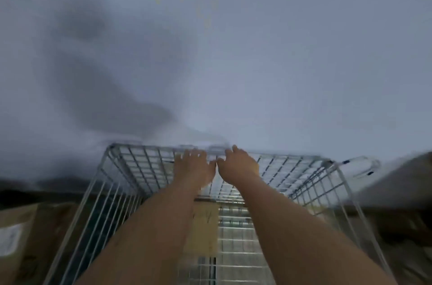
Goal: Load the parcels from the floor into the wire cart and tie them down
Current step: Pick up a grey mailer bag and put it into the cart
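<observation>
Head view: left hand (194, 165) lies with fingers spread on the wire cart's (131, 168) far rim. Right hand (238, 165), thumb touching the left's, reaches the same rim; blur hides its grip. One parcel (203, 226) sits inside the cart, beneath both wrists.

Wire cart (121, 191) stands between cardboard parcels: labelled parcel (21, 238) just left of cart, blurred parcel (406, 261) just right of cart. Brown parcel (203, 226) lies inside cart on its mesh bottom. Floor itself hidden.
</observation>
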